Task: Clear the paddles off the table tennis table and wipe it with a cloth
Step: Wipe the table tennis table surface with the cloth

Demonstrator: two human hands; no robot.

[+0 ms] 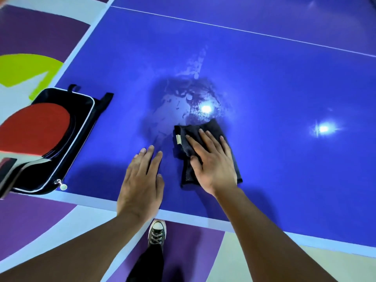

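Observation:
My right hand lies flat on a dark folded cloth and presses it onto the blue table tennis table near the front edge. Just left of the cloth, my left hand rests palm down on the bare table, fingers straight. A wet, smeared patch spreads on the surface just beyond the cloth. At the table's near left corner a red paddle lies on an open black zip case, with a second paddle's edge showing beneath it.
The table's white edge line runs just in front of my hands, and a thin white centre line crosses farther off. Below lies a floor of purple, white and lime shapes. My black sneaker stands under the edge.

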